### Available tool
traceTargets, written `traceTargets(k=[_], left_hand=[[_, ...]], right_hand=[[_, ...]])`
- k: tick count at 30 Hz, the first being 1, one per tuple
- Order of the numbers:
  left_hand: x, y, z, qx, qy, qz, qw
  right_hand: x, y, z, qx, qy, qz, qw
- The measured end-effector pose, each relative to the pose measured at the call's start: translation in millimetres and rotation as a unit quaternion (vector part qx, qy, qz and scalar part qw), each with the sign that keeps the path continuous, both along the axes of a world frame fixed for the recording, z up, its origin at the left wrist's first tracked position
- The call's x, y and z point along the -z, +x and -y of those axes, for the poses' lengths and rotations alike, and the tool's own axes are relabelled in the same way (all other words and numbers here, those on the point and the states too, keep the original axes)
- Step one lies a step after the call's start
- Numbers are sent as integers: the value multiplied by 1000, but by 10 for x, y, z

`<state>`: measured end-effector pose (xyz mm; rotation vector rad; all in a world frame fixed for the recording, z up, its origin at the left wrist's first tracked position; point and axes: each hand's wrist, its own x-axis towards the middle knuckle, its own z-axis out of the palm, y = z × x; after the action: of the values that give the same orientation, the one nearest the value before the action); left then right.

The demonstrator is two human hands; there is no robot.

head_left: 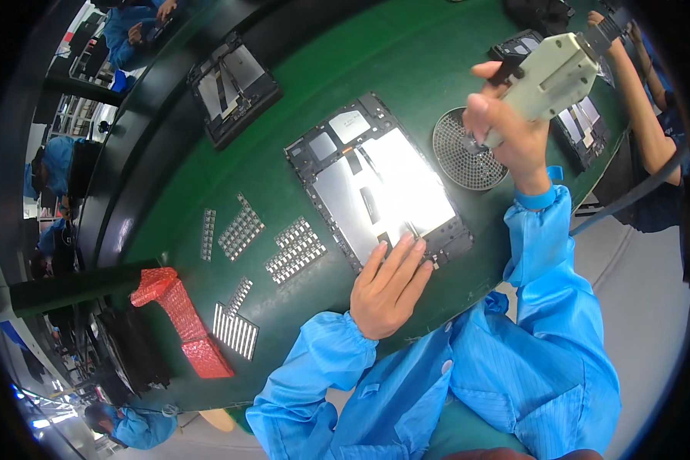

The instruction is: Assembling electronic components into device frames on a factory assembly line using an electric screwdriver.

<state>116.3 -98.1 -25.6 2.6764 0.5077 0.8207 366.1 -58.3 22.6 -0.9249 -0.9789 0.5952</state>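
A flat tablet-like device with its back off point(326, 188) lies tilted on the green bench, its silvery plates and dark frame showing. My left hand point(391, 287) rests on its near edge, fingers stretched flat. My right hand point(514, 138) is wrapped round a pale grey-green electric screwdriver point(556, 77). The tool's front end points down over a round perforated screw tray point(452, 153), just right of the device. My fingers hide the tip, so I cannot tell whether it touches the tray.
Groups of small parts point(295, 253) and a striped sheet of strips point(235, 331) lie left of the device. Farther left is red bubble wrap point(184, 318). Another opened device point(234, 88) sits at the back; more point(583, 130) lie at right, near another person's arm point(644, 115).
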Motion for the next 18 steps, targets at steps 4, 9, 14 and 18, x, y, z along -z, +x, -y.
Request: traceTargets(k=[4, 9, 14, 18], left_hand=[[-12, 60, 1, 9, 3, 0, 1000], [-17, 60, -20, 26, 0, 5, 1000], [-19, 74, -24, 28, -2, 11, 1000], [-20, 75, -25, 30, -5, 7, 1000]], right_hand=[[115, 66, -15, 7, -20, -12, 1000], [108, 58, -99, 23, -34, 16, 999], [110, 56, -109, 18, -65, 44, 997], [129, 58, -118, 24, -74, 52, 996]])
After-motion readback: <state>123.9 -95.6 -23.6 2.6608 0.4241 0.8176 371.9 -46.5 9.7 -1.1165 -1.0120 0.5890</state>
